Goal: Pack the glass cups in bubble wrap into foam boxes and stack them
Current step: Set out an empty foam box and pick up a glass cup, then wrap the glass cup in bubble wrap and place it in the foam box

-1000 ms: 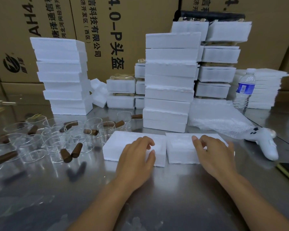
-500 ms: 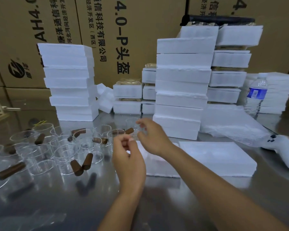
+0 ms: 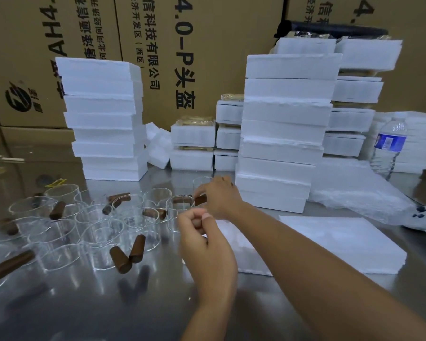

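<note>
Risk: right hand (image 3: 219,195) pinches a glass cup (image 3: 180,211) by its handle (image 3: 200,200), left hand (image 3: 202,233) curled, grip unclear; lifting may knock neighbouring cups (image 3: 156,196).

A polished metal table (image 3: 84,303), glossy and mirror-like. Clear, smooth glass cups (image 3: 101,242) with matt brown handles (image 3: 137,248) that look wooden. White foam boxes (image 3: 288,109), matt, grainy, rough-edged. Translucent plastic bubble wrap (image 3: 354,193). Matt brown cardboard cartons (image 3: 207,33). A clear plastic bottle (image 3: 389,148).
</note>
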